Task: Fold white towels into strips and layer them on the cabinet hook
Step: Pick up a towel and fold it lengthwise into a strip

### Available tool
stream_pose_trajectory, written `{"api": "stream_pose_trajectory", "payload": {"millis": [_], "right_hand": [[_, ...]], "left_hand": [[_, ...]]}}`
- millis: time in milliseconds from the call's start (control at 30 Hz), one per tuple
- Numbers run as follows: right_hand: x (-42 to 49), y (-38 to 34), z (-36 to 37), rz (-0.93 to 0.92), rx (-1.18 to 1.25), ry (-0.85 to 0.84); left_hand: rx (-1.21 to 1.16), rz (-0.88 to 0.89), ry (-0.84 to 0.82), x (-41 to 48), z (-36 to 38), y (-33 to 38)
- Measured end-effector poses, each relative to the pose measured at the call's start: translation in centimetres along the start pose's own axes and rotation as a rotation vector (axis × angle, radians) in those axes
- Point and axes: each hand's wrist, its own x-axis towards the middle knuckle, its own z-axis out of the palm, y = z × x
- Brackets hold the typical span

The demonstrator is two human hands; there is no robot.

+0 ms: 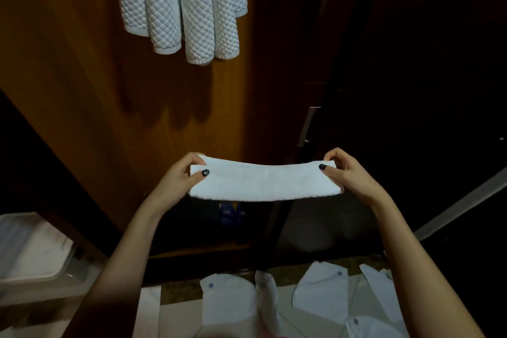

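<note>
The left hand (178,182) pinches one end of the folded towel (264,182) and the right hand (349,173) pinches the other, the strip held level below the hanging towels (181,5). A taut hold should stop the folds slipping when it goes up to join them. Blue marks (211,285) on the white cloth (227,307) underneath are too small to read.

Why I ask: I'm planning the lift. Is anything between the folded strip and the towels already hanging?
Nothing visible. The folded strip, pinched at its ends by the left hand and right hand, sits below the hanging towels, with only open space between. The hook is out of frame.
</note>
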Motion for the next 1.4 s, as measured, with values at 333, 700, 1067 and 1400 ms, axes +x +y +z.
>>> {"api": "stream_pose_trajectory", "payload": {"millis": [333, 700, 1067, 1400], "right_hand": [[0.1, 0.3, 0.1, 0.05, -0.111, -0.053], [-0.2, 0.4, -0.3, 0.018, -0.045, 0.056], [-0.3, 0.5, -0.5, 0.114, 0.141, 0.096], [-0.3, 0.8, -0.3, 0.135, -0.006, 0.054]], "left_hand": [[0.088, 0.067, -0.087, 0.6, -0.2, 1.7], [0.034, 0.006, -0.091, 0.5, -0.8, 2.1], [0.094, -0.036, -0.192, 1.1, -0.7, 2.6], [0.195, 0.112, -0.141, 0.3, 0.1, 3.5]]}}
